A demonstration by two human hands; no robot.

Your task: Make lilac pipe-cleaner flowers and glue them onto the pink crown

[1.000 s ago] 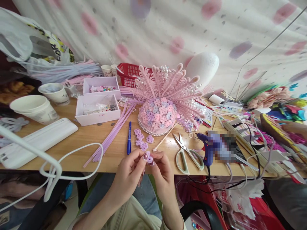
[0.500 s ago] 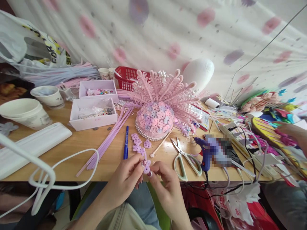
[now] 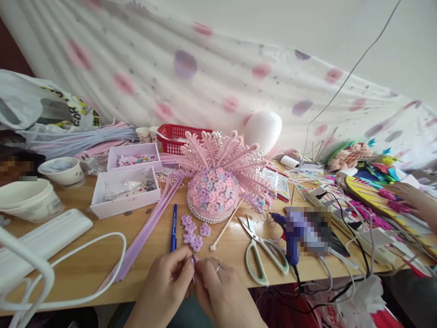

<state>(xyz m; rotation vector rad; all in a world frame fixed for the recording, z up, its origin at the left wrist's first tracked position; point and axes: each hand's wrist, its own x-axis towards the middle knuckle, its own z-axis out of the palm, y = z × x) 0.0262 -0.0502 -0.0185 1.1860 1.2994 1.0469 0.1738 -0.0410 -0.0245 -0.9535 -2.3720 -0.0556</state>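
Observation:
At the table's front edge my left hand [image 3: 167,284] and my right hand [image 3: 221,289] meet, fingertips pinched together. Between them is a small purple pipe-cleaner flower [image 3: 194,259], almost wholly covered by the fingers. Just beyond lie several more purple fuzzy flowers [image 3: 193,241], with a blue marker pen [image 3: 174,228] to their left and a thin white-tipped stick [image 3: 223,229] to their right. Behind them stands a pink headpiece [image 3: 215,193], its dome covered in pastel flowers, edged with pearls and topped by feathery pink plumes.
Scissors [image 3: 254,237] lie partly spread beside a purple glue gun [image 3: 291,241] with its cord. Left are lilac stems [image 3: 150,232], bead boxes [image 3: 126,207], paper cups [image 3: 30,200] and a looped white cable [image 3: 85,246]. Another person's hand [image 3: 409,196] reaches over a yellow piece [image 3: 362,191] at far right.
My view has tilted up, showing more wall. The fingers have closed in over the purple flower, hiding most of it. Another person's hand has come in at the right.

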